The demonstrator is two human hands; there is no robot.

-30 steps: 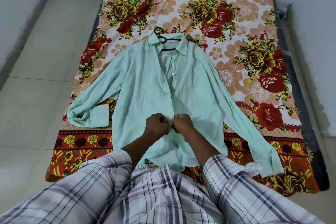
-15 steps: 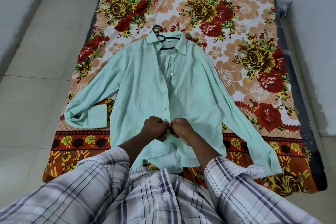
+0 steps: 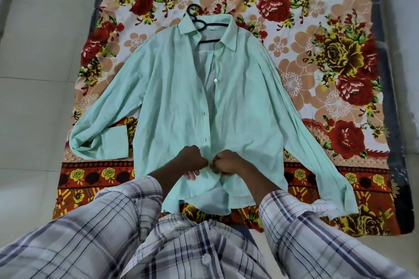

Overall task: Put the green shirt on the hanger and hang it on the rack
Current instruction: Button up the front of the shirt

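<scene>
My left hand (image 3: 192, 159) and right hand (image 3: 227, 164), both clenched, pinch the front placket of the pale green cotton shirt (image 3: 174, 106), spread flat on the floral bedsheet (image 3: 317, 36); black wire hanger (image 3: 202, 22) sits inside its collar.

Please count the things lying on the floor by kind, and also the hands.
Green shirt: 1
Black hanger: 1
Floral sheet: 1
Hands: 2, left hand and right hand
Total: 5
</scene>
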